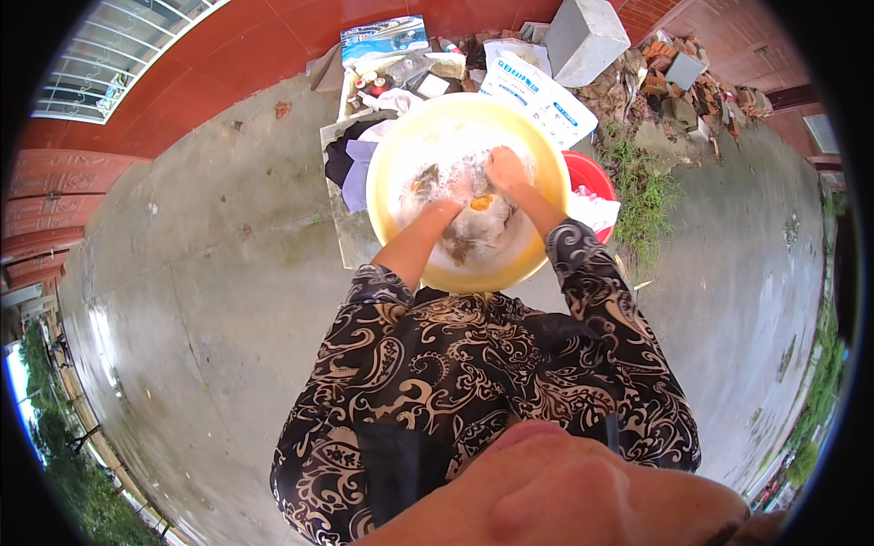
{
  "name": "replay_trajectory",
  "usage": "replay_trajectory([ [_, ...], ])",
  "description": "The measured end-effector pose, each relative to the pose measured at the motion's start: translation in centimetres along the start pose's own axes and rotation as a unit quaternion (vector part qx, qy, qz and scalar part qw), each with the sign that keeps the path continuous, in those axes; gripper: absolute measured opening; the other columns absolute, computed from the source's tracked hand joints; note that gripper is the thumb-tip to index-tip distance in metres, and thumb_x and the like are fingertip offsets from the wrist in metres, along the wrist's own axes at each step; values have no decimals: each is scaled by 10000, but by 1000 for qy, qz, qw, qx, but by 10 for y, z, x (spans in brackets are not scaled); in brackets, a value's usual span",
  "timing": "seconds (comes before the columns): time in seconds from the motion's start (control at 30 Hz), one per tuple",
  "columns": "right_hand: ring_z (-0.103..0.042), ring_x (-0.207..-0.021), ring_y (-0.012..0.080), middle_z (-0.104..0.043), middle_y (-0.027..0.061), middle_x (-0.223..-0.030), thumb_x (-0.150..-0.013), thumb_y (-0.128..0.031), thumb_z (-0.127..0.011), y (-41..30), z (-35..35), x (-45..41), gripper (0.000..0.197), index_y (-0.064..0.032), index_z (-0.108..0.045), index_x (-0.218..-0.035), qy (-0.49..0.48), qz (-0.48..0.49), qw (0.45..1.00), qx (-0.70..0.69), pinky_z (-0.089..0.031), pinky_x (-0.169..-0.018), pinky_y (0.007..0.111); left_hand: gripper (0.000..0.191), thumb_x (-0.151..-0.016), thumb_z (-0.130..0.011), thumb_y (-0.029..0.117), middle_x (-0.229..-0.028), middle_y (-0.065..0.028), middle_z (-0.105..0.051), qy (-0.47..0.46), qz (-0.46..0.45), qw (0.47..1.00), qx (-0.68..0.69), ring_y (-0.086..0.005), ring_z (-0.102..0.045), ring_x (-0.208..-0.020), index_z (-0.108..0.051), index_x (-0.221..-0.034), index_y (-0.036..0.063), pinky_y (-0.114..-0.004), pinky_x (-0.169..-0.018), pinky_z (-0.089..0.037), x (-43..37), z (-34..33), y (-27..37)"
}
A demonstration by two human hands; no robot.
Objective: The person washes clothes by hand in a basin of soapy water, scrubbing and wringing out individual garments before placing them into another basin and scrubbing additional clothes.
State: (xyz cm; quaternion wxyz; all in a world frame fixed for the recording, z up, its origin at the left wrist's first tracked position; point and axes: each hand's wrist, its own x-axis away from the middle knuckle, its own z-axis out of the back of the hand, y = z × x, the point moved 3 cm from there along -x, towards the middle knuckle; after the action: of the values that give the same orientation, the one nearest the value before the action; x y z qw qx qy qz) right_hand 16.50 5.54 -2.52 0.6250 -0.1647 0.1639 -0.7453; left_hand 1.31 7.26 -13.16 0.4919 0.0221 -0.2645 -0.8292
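A yellow plastic basin [471, 281] stands before me, filled with white, soapy water. Inside it lies a wet, light-coloured cloth [478, 228] with brown and orange patches, partly under the suds. My right hand [506, 168] is curled into a fist on a fold of this cloth, near the far right of the foam. Lower and to the left, my left hand [456, 196] reaches into the water against the cloth. Foam covers most of its fingers, so its grip is hidden.
Beside the basin is a red tub [588, 170] with white cloth [595, 210]. Purple cloth [358, 174] hangs at the left over a slab. Behind stand a white box of bottles [450, 65], a blue carton [384, 39], a printed white bag [536, 95] and a concrete block [588, 44].
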Motion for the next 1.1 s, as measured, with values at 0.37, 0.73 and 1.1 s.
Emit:
replay_trajectory([
  [0.37, -592, -748, 140, -647, 78, -849, -920, -224, -455, -132, 256, 51, 317, 25, -623, -1023, -13, 186, 910, -370, -463, -680, 273, 981, -701, -839, 275, -1354, -157, -500, -30, -233, 869, 435, -258, -541, -1172, -275, -1460, 13, -373, -1043, -401, 86, 222, 131],
  [0.73, -617, -1020, 233, -631, 130, -1117, -954, -175, -509, -166, 352, 54, 280, 19, -569, -1147, -10, 233, 713, -661, -488, -928, 373, 309, -891, -547, 11, -1067, -143, -673, -7, -118, 753, 648, -214, -675, -860, -540, -1197, -25, -323, -752, -566, 77, 170, 95],
  [1.1, -577, -1075, 227, -588, 142, -1197, -801, -111, -565, 18, 119, 139, 571, -57, -452, -1359, -132, -47, 965, -223, -458, -957, 375, 466, -708, -532, -52, -1066, -192, -634, 52, -164, 923, 345, -278, -607, -1056, -517, -1173, -30, -333, -928, -449, 90, 284, 151],
])
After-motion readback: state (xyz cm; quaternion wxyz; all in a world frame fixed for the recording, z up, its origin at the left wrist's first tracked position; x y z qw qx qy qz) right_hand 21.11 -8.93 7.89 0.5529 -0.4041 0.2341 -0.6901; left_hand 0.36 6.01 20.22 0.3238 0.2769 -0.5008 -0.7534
